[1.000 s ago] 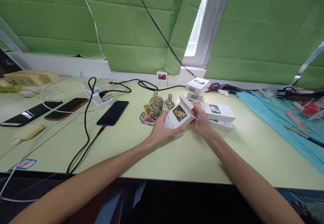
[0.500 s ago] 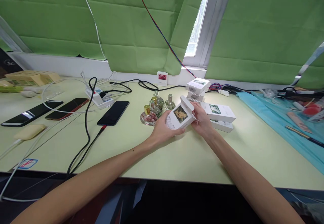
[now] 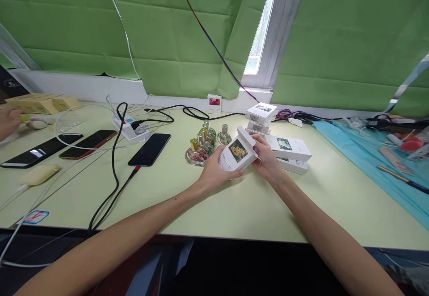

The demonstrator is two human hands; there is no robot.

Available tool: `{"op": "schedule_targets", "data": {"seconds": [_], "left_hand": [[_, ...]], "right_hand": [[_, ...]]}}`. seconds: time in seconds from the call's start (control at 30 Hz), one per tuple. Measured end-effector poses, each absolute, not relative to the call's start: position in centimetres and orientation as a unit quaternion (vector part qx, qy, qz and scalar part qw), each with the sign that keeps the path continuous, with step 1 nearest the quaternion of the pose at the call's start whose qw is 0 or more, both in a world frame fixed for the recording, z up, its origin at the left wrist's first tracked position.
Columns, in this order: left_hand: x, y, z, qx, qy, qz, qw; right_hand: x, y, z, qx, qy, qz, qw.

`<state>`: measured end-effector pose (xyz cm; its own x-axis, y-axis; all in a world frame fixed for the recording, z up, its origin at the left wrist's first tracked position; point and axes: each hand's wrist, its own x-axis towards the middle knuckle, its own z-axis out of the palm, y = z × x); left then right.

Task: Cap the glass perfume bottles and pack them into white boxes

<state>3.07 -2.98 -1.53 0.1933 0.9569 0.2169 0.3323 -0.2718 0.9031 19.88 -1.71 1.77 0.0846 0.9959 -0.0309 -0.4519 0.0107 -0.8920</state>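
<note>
A small white box (image 3: 231, 158) with a yellow flower picture is tilted above the table, its top flap raised. My left hand (image 3: 216, 170) is wrapped round its lower left side. My right hand (image 3: 266, 158) has its fingers closed at the box's open end, by the flap. Just beyond my left hand stand several glass bottles (image 3: 197, 153) with gold and silver caps. White boxes (image 3: 260, 114) are stacked behind my right hand, and more white boxes (image 3: 293, 148) lie to its right.
Phones (image 3: 149, 149), a power strip (image 3: 129, 128) and cables lie at left. Another person's hand (image 3: 9, 121) is at the far left, near yellow boxes (image 3: 43, 103). A white box (image 3: 214, 104) stands by the wall. Blue plastic (image 3: 362, 153) covers the right side.
Another person's hand has come into view at the far left. My hands and the box have hardly moved.
</note>
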Motion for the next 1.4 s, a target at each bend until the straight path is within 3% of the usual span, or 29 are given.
{"op": "schedule_targets", "data": {"seconds": [1.4], "left_hand": [[3.4, -3.0, -1.6, 0.694, 0.446, 0.419, 0.378]], "right_hand": [[20.3, -2.0, 2.3, -0.332, -0.457, 0.539, 0.625]]}}
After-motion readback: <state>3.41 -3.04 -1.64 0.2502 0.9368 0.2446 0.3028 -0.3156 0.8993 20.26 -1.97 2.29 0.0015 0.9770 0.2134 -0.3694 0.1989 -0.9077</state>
